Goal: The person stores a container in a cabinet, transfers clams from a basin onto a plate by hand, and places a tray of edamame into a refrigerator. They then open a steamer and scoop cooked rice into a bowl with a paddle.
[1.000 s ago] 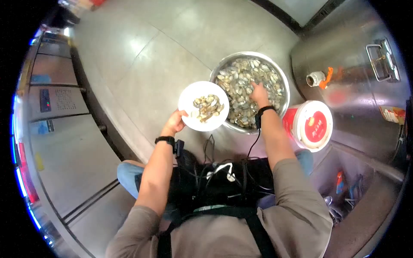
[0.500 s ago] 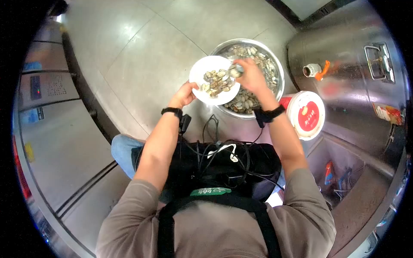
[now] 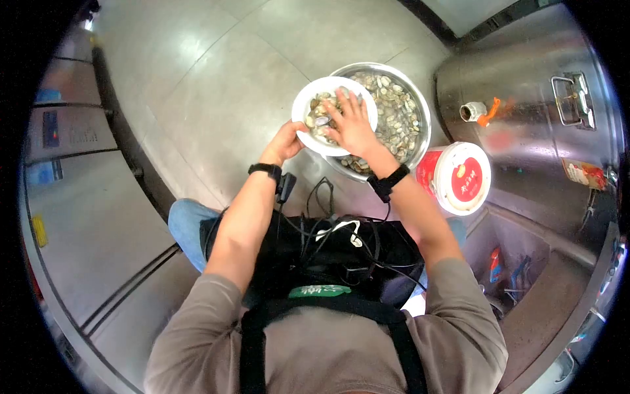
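Note:
My left hand [image 3: 286, 142] grips the near-left rim of a white bowl [image 3: 303, 103], thumb over the edge. Clams [image 3: 319, 121] lie inside it. Over them my right hand [image 3: 357, 126] is spread, palm down, fingers apart, resting on or just above the shells; what lies under the palm is hidden. The bowl is held over the left side of a large metal basin [image 3: 426, 125], which contains many more clams [image 3: 400, 108] in what looks like water.
Right of the basin stands a red-and-white bucket with a lid [image 3: 467, 177]. Behind it is a big steel tank [image 3: 525, 72] with an orange-handled valve [image 3: 487, 113]. Steel cabinets [image 3: 98, 217] line the left. Black cables [image 3: 321, 197] lie across my lap.
My right hand has moved left from the bowl's right edge, where it held clams, and now lies spread over the bowl. The bowl has shifted slightly right.

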{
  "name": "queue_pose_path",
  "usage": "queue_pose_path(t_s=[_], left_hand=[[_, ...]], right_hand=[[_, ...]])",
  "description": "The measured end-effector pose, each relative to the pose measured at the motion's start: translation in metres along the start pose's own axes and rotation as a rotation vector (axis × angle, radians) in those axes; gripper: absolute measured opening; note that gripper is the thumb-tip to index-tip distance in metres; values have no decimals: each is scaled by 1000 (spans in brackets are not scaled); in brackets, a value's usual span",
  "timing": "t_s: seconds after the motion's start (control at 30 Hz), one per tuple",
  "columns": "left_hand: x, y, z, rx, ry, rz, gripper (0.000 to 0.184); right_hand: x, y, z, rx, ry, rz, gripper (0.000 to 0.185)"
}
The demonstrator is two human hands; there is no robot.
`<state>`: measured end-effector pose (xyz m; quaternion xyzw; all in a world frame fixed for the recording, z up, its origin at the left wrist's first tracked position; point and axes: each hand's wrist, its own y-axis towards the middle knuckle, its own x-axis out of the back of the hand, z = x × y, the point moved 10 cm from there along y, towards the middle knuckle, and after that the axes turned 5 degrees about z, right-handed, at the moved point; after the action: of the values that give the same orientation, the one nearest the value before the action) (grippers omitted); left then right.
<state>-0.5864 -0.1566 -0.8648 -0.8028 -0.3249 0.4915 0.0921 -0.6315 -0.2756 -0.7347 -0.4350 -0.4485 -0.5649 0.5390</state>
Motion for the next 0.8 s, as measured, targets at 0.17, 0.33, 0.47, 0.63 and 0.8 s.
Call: queue_pose_path(t_s=[0.17, 0.33, 0.47, 0.63, 0.8], left_hand=[[-1, -3, -3, -13, 17, -4, 60], [-11, -7, -11, -40, 30, -28, 60], [-9, -11, -20, -72, 119, -6, 61], [-7, -18, -33, -105, 130, -6, 60], [-14, -16, -40, -87, 107, -4, 57]], right_hand=[[14, 8, -8, 11, 336, -112, 57], [6, 10, 1, -9, 286, 20, 55], [-7, -1, 37, 198, 43, 199, 50], [53, 6, 6, 221, 679, 44, 41], [66, 32, -28, 119, 746, -2, 45]])
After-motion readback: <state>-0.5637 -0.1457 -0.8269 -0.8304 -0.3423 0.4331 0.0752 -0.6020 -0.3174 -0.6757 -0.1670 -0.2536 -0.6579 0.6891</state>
